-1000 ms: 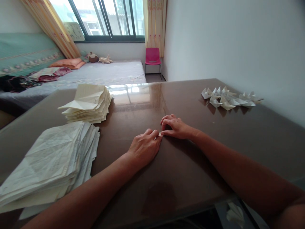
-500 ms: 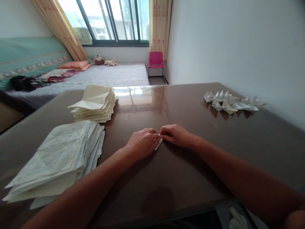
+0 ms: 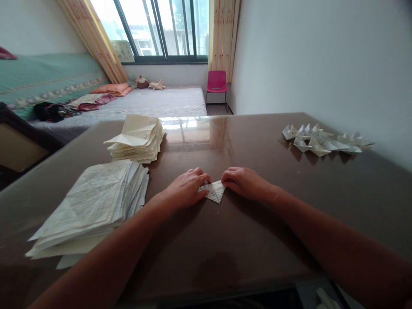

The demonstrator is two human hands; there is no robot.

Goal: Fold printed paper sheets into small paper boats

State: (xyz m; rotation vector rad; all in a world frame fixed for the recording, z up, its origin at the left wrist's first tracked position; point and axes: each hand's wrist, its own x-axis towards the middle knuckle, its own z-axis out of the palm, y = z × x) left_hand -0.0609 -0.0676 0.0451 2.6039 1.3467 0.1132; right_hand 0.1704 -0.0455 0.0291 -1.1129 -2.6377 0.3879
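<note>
A small folded piece of printed paper point(image 3: 216, 192) lies between my hands on the brown table point(image 3: 257, 240), one point facing me. My left hand point(image 3: 188, 187) pinches its left end, thumb on the near side and fingers behind. At the paper's upper right corner, my right hand point(image 3: 242, 182) is closed with its fingertips on the edge. Part of the paper is hidden under the fingers of both hands.
Left of my arm lies a stack of creased printed sheets point(image 3: 93, 197). Behind it stands a pile of yellowish paper point(image 3: 138, 137). Several folded paper boats point(image 3: 317, 141) sit at the far right near the wall. Beyond the table are a bed point(image 3: 174, 101) and a pink chair point(image 3: 216, 82).
My hands have moved apart, and more of the folded paper shows between them, as a triangle. The whole view has shifted slightly, with the surroundings now further right.
</note>
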